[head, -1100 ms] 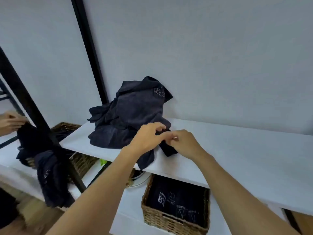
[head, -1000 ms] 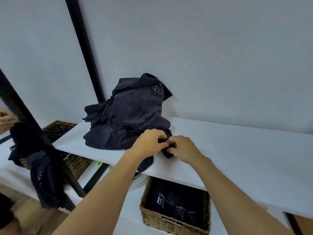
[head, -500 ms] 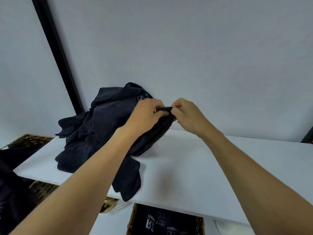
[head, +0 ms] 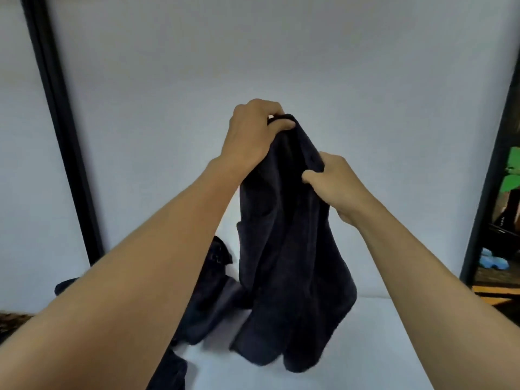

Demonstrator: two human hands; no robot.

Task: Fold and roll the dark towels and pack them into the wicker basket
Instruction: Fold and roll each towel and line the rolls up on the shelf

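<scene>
While left hand (head: pixel 250 136) pinches towel (head: pixel 289 263) top, right hand (head: pixel 334 184) grips its edge just below (towel hangs bunched).

soft, even, dimmish indoor light falling from above, no glare, faint shadow pooling under the dark towel (head: pixel 292 263), folds losing detail in the black, slight motion blur throughout, wide-angle bending showing at the black post (head: pixel 60 130), edges softening

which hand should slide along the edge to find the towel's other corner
Right, probably. The left hand already pinches the top corner of the lifted towel and holds its weight. The right hand grips the edge lower down, so it is free to run along it.
</scene>
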